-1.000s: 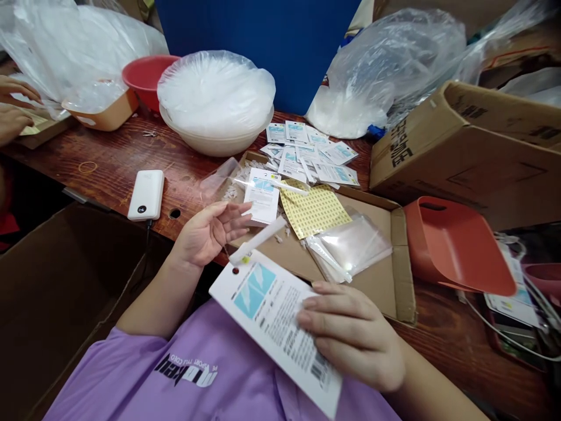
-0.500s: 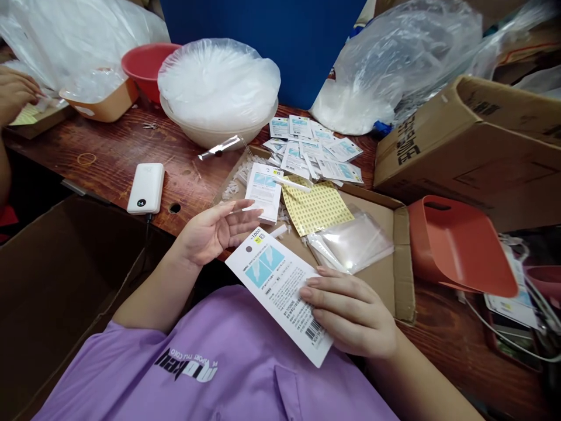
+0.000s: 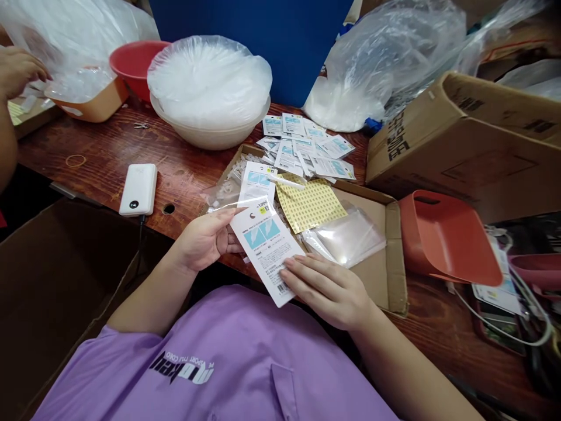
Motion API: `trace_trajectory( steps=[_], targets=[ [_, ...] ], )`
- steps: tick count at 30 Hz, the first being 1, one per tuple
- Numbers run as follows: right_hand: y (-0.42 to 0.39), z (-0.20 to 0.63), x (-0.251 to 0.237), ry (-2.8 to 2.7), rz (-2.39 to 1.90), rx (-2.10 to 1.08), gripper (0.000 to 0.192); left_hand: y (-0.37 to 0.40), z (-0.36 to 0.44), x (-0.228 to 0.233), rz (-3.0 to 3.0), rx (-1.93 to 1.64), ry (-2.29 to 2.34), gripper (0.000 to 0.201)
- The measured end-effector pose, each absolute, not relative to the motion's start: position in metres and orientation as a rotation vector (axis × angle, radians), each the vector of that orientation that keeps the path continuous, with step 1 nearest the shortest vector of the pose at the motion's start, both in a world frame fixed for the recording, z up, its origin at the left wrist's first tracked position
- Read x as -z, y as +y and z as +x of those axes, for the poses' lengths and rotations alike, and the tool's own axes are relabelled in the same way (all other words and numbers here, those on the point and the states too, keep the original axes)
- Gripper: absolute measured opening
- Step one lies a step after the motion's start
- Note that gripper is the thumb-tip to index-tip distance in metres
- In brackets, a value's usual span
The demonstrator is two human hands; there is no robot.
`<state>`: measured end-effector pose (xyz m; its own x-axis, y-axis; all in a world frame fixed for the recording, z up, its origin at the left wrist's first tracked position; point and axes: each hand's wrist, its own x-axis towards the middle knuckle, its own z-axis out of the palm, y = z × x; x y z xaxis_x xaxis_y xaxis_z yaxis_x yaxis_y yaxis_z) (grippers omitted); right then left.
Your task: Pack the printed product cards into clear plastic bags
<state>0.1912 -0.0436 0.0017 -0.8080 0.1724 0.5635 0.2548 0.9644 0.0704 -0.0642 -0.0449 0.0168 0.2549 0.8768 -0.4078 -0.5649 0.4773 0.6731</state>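
My right hand (image 3: 331, 289) is closed on the lower right of a white printed card (image 3: 267, 248) with two blue pictures and a barcode. At the card's upper left edge, the thumb of my left hand (image 3: 210, 237) presses on it, the other fingers curled underneath. Clear plastic film (image 3: 219, 197) shows just beyond that thumb; whether the hand grips it too, I cannot tell. Behind the held card, another printed card (image 3: 256, 180) lies in a shallow cardboard tray (image 3: 381, 213). Beside it are a yellow patterned sheet (image 3: 309, 202), clear plastic sleeves (image 3: 350, 237) and small whitish plastic pieces (image 3: 232, 181).
Packed cards (image 3: 302, 143) pile up behind the tray. A bag-lined bowl (image 3: 210, 123) stands at the back, a white power bank (image 3: 138, 190) at left. An orange-red bin (image 3: 447, 240) and a large carton (image 3: 438, 134) are at right. Another person's hand (image 3: 20, 70) works at far left.
The card has moved up and left and turned more upright. My left hand has gone from open fingers to closing on its edge. The clear strip before the bowl is gone from there.
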Motion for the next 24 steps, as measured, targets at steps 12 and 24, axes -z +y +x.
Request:
trace_trajectory(
  steps=[12,24],
  targets=[
    [-0.037,0.155,0.000,-2.480,-0.675,0.224,0.032,-0.048,-0.050,-0.001,0.494,-0.881,0.756,0.026],
    [-0.018,0.166,0.008,-2.565,-0.641,-0.444,0.042,-0.045,-0.054,0.011,0.539,-0.798,0.742,0.032]
  ],
)
